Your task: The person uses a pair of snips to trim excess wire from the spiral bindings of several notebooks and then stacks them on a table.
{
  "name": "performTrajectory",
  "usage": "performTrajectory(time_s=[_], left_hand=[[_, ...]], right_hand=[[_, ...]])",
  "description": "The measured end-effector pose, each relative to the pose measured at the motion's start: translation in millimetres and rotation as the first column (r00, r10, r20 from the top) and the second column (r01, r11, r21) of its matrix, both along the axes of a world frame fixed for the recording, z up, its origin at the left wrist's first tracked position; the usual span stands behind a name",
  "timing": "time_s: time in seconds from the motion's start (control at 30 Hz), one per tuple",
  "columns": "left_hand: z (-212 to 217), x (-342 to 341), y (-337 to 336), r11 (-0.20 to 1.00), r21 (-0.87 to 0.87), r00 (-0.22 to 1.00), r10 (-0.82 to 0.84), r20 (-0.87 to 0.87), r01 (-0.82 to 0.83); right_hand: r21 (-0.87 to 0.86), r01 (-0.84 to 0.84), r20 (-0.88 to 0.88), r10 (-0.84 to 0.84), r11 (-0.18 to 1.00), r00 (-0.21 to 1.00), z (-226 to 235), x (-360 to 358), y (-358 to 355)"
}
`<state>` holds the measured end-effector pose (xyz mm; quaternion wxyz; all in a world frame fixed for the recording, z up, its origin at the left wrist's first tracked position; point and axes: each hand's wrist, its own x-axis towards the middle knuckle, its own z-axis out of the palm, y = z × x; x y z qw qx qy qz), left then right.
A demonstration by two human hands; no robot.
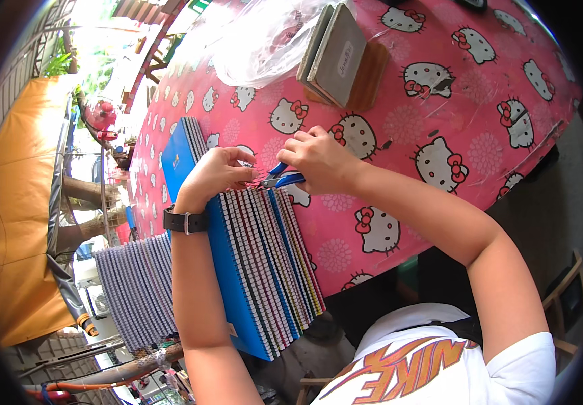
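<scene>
A row of spiral-bound notebooks (264, 270) stands packed together at the near left table edge, bindings upward and a blue cover on the left side. My right hand (320, 160) is closed around blue-handled pliers (284, 179), whose jaws point left at the far end of the bindings. Across from the jaws, my left hand (218, 174) rests at the same end with its fingers curled; whatever they grip is too small to make out. A black watch strap circles the left wrist. Beyond this hand lies a smaller group of blue notebooks (178, 154).
The pink patterned tablecloth (335, 256) covers the table. Farther back are clear plastic wrapping (257, 50) and grey boards (335, 57) standing by a wooden block (370, 75). Left of my forearm is a stack of coil-bound pads (136, 290). An orange tarp (21, 216) hangs far left.
</scene>
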<state>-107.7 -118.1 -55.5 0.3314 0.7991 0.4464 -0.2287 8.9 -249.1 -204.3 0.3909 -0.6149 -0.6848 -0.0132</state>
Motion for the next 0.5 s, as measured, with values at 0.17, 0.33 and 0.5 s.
performTrajectory(time_s=[0.17,0.33,0.5], left_hand=[[-2,-2,-1,1.000,0.008,0.998,0.007,0.066,-0.008],[-4,1,-1,1.000,-0.011,0.996,-0.028,0.085,0.029],[-5,-1,8,0.996,0.086,1.000,-0.017,-0.008,0.018]], right_hand=[[-0.061,-0.038,-0.019,0.037,0.997,0.999,-1,-4,1],[-0.055,-0.065,-0.092,0.060,0.996,0.994,-5,-5,2],[-0.192,-0.134,-0.110,0.114,0.972,0.987,-1,3,2]])
